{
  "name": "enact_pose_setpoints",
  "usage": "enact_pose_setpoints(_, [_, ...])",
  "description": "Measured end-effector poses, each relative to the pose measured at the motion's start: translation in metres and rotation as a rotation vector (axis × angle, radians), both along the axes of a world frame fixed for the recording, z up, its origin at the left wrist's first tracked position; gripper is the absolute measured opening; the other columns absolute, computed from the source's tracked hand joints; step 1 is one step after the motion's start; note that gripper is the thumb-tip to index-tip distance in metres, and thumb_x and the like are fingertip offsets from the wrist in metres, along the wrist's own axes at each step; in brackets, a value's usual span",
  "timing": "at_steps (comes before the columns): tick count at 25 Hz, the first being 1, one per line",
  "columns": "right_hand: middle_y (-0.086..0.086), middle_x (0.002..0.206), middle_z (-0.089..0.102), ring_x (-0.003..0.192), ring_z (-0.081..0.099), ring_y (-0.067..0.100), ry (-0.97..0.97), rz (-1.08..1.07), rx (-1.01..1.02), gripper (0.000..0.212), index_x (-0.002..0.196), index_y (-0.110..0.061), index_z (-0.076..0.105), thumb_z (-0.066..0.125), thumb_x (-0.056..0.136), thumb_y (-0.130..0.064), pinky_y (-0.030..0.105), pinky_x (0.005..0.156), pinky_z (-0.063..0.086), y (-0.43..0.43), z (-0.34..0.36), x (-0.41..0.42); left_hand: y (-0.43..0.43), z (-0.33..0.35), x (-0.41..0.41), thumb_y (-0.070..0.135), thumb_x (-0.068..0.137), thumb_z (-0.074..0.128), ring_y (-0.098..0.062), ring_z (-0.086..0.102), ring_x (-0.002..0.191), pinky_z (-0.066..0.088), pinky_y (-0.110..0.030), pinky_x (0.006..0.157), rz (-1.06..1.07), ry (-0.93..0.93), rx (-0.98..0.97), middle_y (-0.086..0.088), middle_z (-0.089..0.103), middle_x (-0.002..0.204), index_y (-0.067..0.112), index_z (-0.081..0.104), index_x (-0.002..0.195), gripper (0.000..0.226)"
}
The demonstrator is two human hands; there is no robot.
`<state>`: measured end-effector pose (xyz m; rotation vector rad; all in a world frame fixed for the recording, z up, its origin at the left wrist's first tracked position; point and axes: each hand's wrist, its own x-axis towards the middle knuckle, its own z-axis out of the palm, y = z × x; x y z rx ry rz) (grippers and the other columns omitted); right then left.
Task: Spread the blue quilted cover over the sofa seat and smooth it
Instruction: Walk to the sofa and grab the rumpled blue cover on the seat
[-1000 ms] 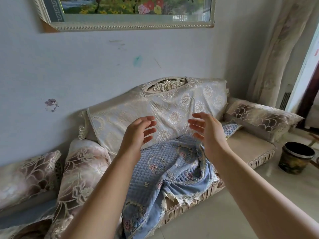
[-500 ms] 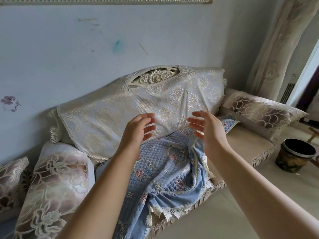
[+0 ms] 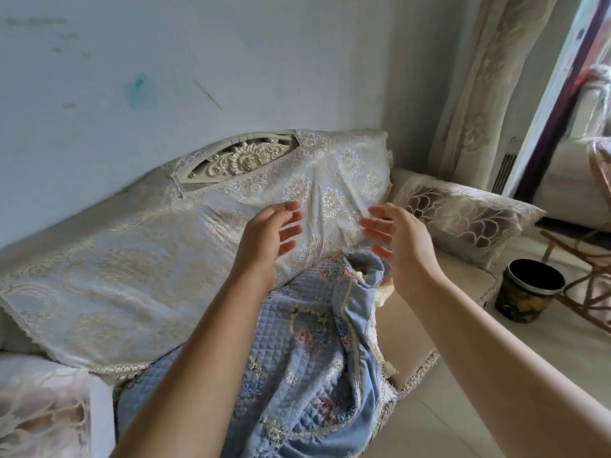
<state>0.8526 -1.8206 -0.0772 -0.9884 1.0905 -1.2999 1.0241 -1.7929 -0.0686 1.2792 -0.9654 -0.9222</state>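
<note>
The blue quilted cover (image 3: 307,355), with floral embroidery and a lace edge, lies bunched on the left part of the sofa seat and hangs over its front edge. The bare cream sofa seat (image 3: 406,328) shows to its right. My left hand (image 3: 267,239) and my right hand (image 3: 396,239) are stretched out side by side above the cover, palms facing each other, fingers apart, holding nothing. Both hover in front of the sofa backrest (image 3: 139,259), which wears a pale floral brocade cover.
A lace-covered armrest (image 3: 463,216) closes the sofa's right end, another (image 3: 43,404) the left. A dark round bin (image 3: 529,289) stands on the tiled floor at the right, beside a wicker chair frame (image 3: 585,269). A curtain (image 3: 486,77) hangs in the corner.
The view has shifted right and closer to the sofa, and the framed picture has left the top of the frame. Both hands stay open and apart, now higher against the backrest.
</note>
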Motion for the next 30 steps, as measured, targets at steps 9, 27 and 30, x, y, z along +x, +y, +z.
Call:
enact_pose_setpoints(9, [0.001,0.085,0.069,0.08,0.059,0.014,-0.077,-0.112,0.031,0.027,0.084,-0.021,0.063,0.039,0.095,-0.026,0.031,0.073,0.04,-0.168,-0.032,-0.083,-0.186,-0.03,-0.094,0.016,0.093,0.044,-0.015,0.063,0.09,0.045,-0.029,0.078,-0.104,-0.017,0.044,0.005,0.069,0.092,0.027,0.066,0.088,0.025])
enact_pose_setpoints(27, [0.003,0.09,0.068,0.086,0.059,0.016,0.087,0.095,0.232,0.026,0.082,-0.024,0.061,0.038,0.095,-0.026,0.032,0.081,0.041,-0.542,-0.128,-0.226,-0.532,-0.139,-0.239,0.011,0.092,0.043,-0.012,0.062,0.082,0.045,-0.026,0.072,0.106,0.093,0.262,0.005,0.067,0.089,0.025,0.064,0.088,0.025])
enact_pose_setpoints(30, [0.002,0.087,0.068,0.085,0.058,0.016,0.118,0.125,0.279,0.026,0.083,-0.023,0.062,0.039,0.095,-0.027,0.033,0.081,0.041,-0.603,-0.165,-0.215,-0.589,-0.179,-0.232,0.01,0.092,0.043,-0.012,0.061,0.078,0.044,-0.026,0.07,0.145,0.125,0.309,0.005,0.067,0.087,0.025,0.064,0.085,0.027])
